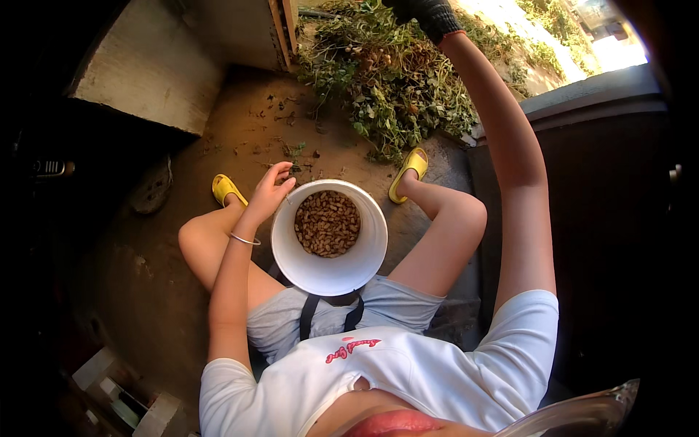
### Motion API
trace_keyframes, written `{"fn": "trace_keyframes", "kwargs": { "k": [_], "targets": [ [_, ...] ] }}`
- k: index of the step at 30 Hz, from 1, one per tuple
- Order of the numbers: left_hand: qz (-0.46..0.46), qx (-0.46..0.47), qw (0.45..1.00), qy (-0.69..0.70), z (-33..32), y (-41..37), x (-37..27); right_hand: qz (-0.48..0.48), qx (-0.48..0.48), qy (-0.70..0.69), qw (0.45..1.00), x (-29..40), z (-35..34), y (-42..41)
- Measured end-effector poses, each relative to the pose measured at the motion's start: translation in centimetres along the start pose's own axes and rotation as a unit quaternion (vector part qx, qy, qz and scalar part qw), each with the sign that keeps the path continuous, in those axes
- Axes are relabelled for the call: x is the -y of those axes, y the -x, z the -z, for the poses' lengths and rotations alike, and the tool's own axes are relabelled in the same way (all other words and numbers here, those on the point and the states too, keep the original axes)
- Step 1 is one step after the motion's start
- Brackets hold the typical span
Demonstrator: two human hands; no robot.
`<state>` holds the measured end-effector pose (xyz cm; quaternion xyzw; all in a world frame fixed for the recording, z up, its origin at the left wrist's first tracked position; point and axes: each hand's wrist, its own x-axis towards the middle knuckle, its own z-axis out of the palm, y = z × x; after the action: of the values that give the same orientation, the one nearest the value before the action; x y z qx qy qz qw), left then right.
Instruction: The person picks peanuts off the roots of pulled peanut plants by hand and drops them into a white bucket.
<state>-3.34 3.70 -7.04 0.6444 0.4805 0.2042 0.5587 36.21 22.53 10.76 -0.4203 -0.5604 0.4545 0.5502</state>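
Note:
A white plastic bucket (330,277) stands between my legs, with unshelled peanuts (327,224) covering its bottom. My left hand (274,188) is bare and rests beside the bucket's upper left rim, its fingers loosely bent and apart with nothing seen in them. Whether it touches the rim I cannot tell. My right hand (423,13), in a dark knitted glove, is stretched far forward over a heap of uprooted peanut plants (393,87). The picture's top edge cuts off part of that hand, so its fingers and anything in them are hidden. Some pods (377,57) show among the leaves.
A pale block-like structure (158,65) stands at the upper left. Leaf scraps (295,150) litter the brown floor (240,117). To the right, a raised sill (595,95) borders the bright outdoor area. My feet wear yellow slides (408,172) on both sides of the bucket.

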Motion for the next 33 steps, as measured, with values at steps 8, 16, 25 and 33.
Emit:
{"fn": "trace_keyframes", "kwargs": {
  "k": [8,16,25,33],
  "targets": [
    [-0.008,-0.037,0.949,0.314,-2.6,-6.8,-9.3,0.012,0.035,-0.174,0.984,7.1,-10.4,0.2],
    [-0.025,-0.218,0.935,0.280,4.1,-4.3,-9.2,-0.054,0.042,-0.418,0.906,1.1,-13.2,3.0],
    [0.026,-0.034,0.911,0.409,5.7,-8.3,-8.6,-0.193,0.001,-0.587,0.787,-6.5,-7.1,7.4],
    [0.049,-0.198,0.925,0.321,5.3,-9.9,-6.9,-0.213,-0.128,-0.589,0.769,-9.1,-7.0,12.1]
  ]
}}
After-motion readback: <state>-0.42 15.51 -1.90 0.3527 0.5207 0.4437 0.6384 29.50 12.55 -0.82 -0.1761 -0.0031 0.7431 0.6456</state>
